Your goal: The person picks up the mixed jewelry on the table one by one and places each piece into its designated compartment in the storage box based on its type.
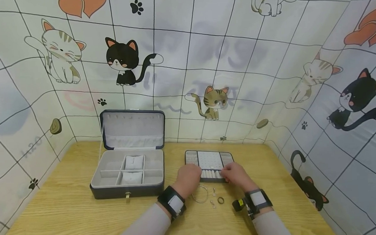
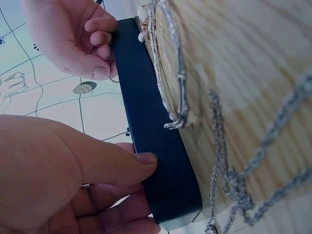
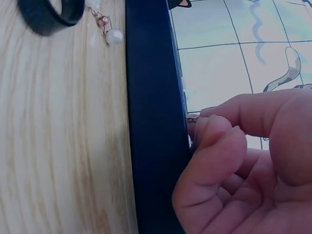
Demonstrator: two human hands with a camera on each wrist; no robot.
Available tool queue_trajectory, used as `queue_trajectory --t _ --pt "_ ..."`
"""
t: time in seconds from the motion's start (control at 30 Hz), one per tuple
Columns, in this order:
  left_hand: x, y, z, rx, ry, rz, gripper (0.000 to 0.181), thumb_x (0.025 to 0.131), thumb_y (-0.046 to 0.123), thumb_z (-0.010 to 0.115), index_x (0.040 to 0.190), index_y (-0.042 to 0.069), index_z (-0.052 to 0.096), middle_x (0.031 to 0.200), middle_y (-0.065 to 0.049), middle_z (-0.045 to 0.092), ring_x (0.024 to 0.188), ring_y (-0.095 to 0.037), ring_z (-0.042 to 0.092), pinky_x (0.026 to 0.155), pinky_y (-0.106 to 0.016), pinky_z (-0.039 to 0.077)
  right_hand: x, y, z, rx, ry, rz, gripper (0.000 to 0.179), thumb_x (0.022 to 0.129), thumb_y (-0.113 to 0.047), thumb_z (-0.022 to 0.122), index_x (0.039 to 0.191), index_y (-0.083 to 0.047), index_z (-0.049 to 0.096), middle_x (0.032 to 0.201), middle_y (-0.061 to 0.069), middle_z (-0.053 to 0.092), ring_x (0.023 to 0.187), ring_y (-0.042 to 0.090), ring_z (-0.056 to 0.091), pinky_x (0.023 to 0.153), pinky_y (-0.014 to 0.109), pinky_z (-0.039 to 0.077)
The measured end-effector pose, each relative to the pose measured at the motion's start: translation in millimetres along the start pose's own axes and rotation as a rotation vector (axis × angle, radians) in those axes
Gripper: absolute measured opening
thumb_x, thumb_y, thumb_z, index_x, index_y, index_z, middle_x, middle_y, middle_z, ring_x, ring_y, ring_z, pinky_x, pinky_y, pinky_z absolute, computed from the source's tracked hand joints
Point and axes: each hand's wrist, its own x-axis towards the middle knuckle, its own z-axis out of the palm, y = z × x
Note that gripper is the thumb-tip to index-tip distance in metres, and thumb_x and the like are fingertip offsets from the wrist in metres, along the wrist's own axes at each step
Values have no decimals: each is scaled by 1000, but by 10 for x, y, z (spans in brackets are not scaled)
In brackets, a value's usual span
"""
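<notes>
A shallow jewelry tray [image 1: 210,160] with a dark rim and pale lining lies on the table. My left hand [image 1: 189,178] holds its near left corner. In the left wrist view the thumb [image 2: 146,158] presses the tray's dark front side [image 2: 146,102], with the fingers behind it. At the tray's right end, my right hand [image 1: 236,174] pinches a thin ring [image 2: 114,78] just above the tray's edge; the fingertips hide most of it. A small metallic bit of that ring [image 3: 194,119] shows in the right wrist view.
Before the tray lie a bangle [image 1: 200,194], a dark ring [image 1: 220,200] and two small earrings [image 1: 214,192]. A silver chain [image 2: 236,183] lies near the left wrist. On the left stands an open jewelry box [image 1: 128,191] with compartments and pillows. A patterned curtain [image 1: 172,68] hangs behind.
</notes>
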Motion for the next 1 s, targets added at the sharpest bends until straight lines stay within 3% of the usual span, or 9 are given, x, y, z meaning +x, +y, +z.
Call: queue_trajectory --t 0.47,1.0 --pt "-11 7 -28 24 -4 -4 5 96 14 75 92 15 78 80 -2 72 71 -15 65 58 -32 58 2 -1 32 7 24 38 20 90 -15 68 71 -8 66 64 3 59 61 18 54 58 29 44" --pt "9 8 -49 -7 -71 -20 4 97 14 74 94 15 76 83 -1 72 72 -14 62 62 -32 58 -23 -72 40 -33 39 66 23 92 -17 68 71 -8 64 64 2 58 62 18 53 58 29 42"
